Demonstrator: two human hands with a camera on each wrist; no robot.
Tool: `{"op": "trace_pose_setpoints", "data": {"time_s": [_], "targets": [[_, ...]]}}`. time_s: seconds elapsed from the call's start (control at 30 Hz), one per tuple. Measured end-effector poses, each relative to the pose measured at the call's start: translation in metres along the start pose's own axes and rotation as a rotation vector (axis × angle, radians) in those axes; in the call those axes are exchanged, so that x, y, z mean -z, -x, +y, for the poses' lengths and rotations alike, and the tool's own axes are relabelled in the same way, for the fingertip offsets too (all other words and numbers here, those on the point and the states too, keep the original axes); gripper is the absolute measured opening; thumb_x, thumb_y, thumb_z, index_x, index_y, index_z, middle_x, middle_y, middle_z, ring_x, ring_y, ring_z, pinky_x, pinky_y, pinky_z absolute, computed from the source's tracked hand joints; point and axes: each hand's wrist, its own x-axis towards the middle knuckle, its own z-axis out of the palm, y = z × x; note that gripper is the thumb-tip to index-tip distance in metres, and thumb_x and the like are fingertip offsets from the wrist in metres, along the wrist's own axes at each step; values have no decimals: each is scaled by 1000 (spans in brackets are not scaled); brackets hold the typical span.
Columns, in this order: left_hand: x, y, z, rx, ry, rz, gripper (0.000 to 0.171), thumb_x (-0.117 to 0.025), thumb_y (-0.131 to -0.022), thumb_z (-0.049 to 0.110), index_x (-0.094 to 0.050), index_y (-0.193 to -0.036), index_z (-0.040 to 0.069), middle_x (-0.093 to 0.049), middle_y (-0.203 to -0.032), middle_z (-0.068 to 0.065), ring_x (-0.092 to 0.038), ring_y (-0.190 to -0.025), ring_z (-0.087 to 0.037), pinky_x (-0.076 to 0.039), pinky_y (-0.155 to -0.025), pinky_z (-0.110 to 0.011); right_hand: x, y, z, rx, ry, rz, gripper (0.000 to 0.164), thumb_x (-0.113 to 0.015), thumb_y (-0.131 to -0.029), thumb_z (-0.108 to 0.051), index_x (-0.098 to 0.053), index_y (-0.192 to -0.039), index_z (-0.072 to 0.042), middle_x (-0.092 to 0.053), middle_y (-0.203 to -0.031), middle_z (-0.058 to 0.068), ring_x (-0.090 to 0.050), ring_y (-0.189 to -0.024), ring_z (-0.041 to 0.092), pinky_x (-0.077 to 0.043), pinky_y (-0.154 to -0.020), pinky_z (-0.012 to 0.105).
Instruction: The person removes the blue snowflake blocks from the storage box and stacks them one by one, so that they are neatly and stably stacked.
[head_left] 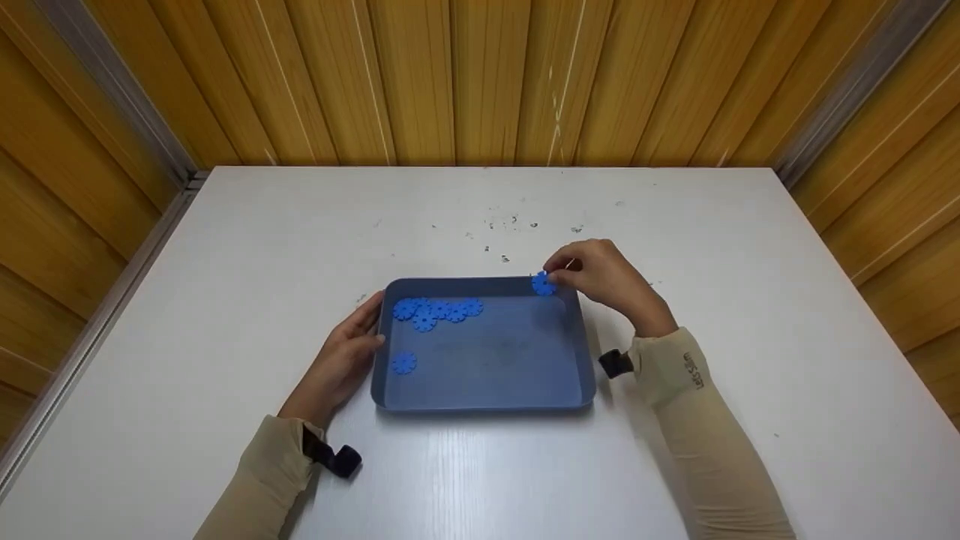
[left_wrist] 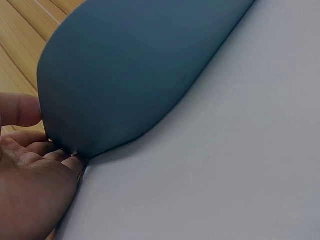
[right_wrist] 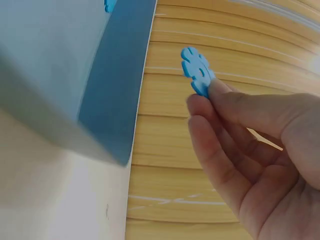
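A blue-grey tray (head_left: 495,360) lies on the white table. My left hand (head_left: 351,356) is at its left side, the thumb near the rim and the other fingers along the outer wall. In the left wrist view the fingers of the left hand (left_wrist: 37,165) touch the tray's wall (left_wrist: 120,75). My right hand (head_left: 604,277) pinches a notched blue disc (head_left: 544,283) between thumb and fingertip, over the tray's far right corner. The right wrist view shows this disc (right_wrist: 197,71) held by its edge. Several more blue discs (head_left: 424,321) cluster in the far left corner. A single disc (head_left: 404,363) lies nearer.
The white table (head_left: 750,300) surrounds the tray on all sides, with small dark marks (head_left: 505,259) beyond it. Wood-patterned panels (head_left: 487,82) stand behind and at both sides. Each wrist wears a black strap-mounted device (head_left: 346,460).
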Motion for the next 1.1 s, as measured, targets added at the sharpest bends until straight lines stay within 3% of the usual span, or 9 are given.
{"op": "trace_pose_setpoints", "data": {"time_s": [0.47, 0.83, 1.1], "targets": [[1, 1, 0, 3, 3, 8, 74, -42, -88, -13, -19, -154, 12, -10, -163, 2, -5, -150, -14, -5, -122, -34, 12, 13, 32, -89, -36, 117, 18, -64, -90, -8, -72, -106, -5, -72, -100, 12, -66, -84, 22, -54, -76, 32], [-2, -1, 1, 7, 3, 11, 73, -41, -89, -13, -19, -154, 12, -11, -163, 1, -5, -150, -15, -4, -122, -34, 22, 21, 56, -193, -46, 104, 21, -63, -91, -9, -70, -111, -4, -71, -103, 16, -67, -91, 29, -55, -77, 31], [-3, -2, 0, 12, -21, 25, 75, -42, -88, -13, -19, -154, 13, -11, -163, 1, -4, -150, -15, -4, -122, -35, 25, 27, 77, -185, 3, 128, 21, -64, -90, -11, -72, -109, -4, -71, -105, 15, -64, -90, 24, -50, -73, 23]]}}
